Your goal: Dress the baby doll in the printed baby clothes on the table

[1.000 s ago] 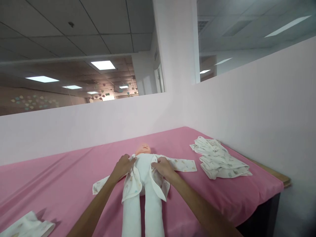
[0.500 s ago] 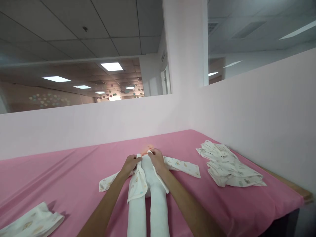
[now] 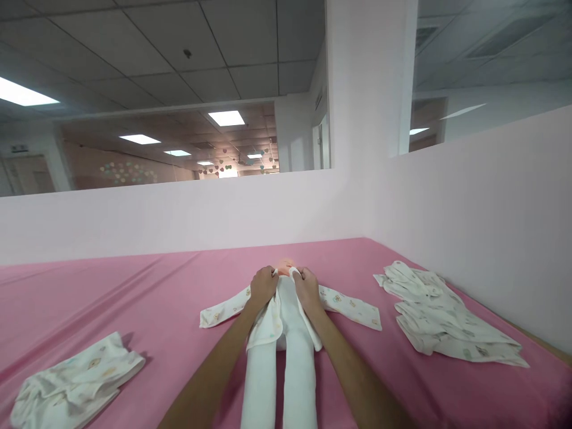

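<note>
A white doll (image 3: 300, 357) lies on its back on the pink-covered table, its legs toward me and its orange-pink head (image 3: 286, 266) at the far end. It wears a white printed jacket (image 3: 264, 329), open down the front, with both sleeves spread out sideways. My left hand (image 3: 263, 285) pinches the jacket's collar edge on the left of the neck. On the right of the neck, my right hand (image 3: 307, 288) grips the other collar edge. The doll's white chest shows between the two edges.
Several folded printed garments (image 3: 451, 316) lie in a pile at the right of the pink table cover (image 3: 170, 316). Another crumpled printed garment (image 3: 75, 381) lies at the near left. A white wall (image 3: 187, 220) with windows stands behind the table.
The camera view has turned left, so more of the near-left garment shows. My left hand has shifted up toward the neck, and the jacket's left sleeve lies more fully in view.
</note>
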`<state>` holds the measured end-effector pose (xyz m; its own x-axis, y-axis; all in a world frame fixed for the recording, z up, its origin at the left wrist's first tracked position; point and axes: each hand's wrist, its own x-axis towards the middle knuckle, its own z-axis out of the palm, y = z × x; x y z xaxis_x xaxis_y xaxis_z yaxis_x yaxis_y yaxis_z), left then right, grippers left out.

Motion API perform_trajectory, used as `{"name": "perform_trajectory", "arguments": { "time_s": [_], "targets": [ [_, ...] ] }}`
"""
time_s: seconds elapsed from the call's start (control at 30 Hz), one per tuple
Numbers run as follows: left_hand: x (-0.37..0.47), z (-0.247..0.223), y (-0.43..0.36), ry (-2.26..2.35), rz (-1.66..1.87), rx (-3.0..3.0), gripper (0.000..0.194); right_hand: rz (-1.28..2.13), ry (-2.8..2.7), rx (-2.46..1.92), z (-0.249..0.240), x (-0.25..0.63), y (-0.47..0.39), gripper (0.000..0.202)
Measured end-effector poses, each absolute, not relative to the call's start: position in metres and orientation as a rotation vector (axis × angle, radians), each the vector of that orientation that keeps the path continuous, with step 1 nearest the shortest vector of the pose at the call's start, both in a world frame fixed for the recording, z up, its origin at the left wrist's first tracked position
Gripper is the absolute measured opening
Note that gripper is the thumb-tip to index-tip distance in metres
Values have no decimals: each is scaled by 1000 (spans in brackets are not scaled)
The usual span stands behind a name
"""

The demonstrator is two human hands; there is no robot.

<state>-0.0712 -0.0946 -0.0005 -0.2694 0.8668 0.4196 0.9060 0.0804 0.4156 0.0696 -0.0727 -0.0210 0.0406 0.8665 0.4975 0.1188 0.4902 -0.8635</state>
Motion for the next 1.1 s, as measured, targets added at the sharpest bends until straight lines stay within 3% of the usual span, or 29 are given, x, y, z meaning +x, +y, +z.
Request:
{"name": "perform_trajectory", "arguments": {
  "time_s": [0.13,0.3,0.6,1.1],
  "targets": [
    [-73,-3,-93,-2292,-1168,-1846,15,556,-1531,-1066,-21,72,-76,24],
    [-73,-7,-94,-2251,-1350,-1780,14,586,-1557,-1011,-19,71,-76,26],
    [-73,-8,-94,-2160,-1234,-1848,21,645,-1572,-938,-18,71,-76,31],
    [-69,-7,-97,-2028,-1093,-1988,15,781,-1638,-827,-18,69,-71,33]
  ]
}}
